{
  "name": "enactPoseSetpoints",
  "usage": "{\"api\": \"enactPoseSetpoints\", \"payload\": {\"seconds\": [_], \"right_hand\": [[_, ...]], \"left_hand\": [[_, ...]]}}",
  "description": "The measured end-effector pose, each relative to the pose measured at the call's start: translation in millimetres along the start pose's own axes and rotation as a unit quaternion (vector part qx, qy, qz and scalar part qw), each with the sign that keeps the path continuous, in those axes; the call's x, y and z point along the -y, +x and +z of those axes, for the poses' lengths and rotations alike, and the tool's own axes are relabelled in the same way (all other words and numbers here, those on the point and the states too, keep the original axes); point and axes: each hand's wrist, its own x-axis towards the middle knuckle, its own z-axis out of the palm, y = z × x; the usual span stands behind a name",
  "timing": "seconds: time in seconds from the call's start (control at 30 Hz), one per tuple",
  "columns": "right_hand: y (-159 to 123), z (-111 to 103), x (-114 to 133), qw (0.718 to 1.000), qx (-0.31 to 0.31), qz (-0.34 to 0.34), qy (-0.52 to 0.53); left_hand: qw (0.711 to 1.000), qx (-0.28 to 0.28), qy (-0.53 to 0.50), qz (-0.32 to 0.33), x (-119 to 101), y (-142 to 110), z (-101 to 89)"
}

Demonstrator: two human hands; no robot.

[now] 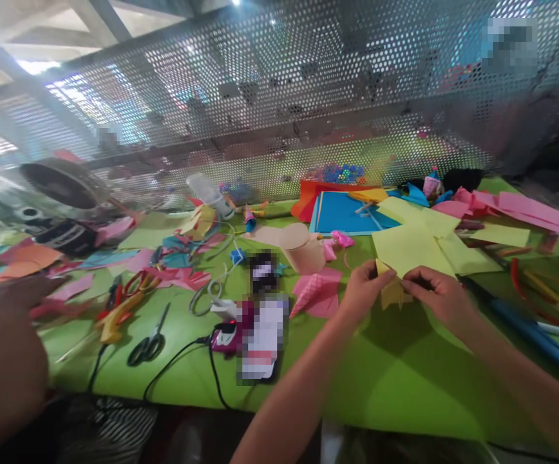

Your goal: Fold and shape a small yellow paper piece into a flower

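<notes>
Both my hands are over the green table at the right of the head view. My left hand pinches the left edge of a small folded yellow paper piece, which has pointed lower edges. At its other side my right hand has thumb and fingers closed on the paper. Just beyond lie pale yellow sheets. A pink paper cone rests on a pink sheet left of my left hand.
A co-worker's hand reaches in at the left. Scissors, a yellow glue gun, a phone and cables lie on the green table. Blue sheets lie farther back, before a perforated metal screen.
</notes>
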Motion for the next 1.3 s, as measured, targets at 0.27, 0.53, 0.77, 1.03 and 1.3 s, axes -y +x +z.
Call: {"api": "enactPoseSetpoints", "payload": {"seconds": [0.27, 0.53, 0.77, 1.03, 1.3], "right_hand": [[0.3, 2.0, -2.1, 1.0, -0.003, 0.001, -0.001], [1.4, 0.8, -3.5, 1.0, -0.005, 0.004, 0.029], [1.6, -2.4, -5.5, 0.999, -0.023, 0.004, 0.029], [4.4, -3.3, -3.8, 0.997, -0.019, 0.018, 0.073], [2.8, -2.3, 2.3, 0.996, -0.085, -0.021, 0.029]], "left_hand": [[1.0, 0.002, -0.001, -0.001, 3.7, -0.2, -1.0], [1.0, -0.002, 0.003, 0.005, 2.9, 0.6, -0.6], [1.0, 0.009, 0.005, -0.006, 7.0, 3.8, -2.8], [0.999, 0.004, 0.032, -0.017, 8.9, 7.7, -6.5], [0.997, 0.029, 0.058, -0.046, 3.4, 5.4, -5.0]]}}
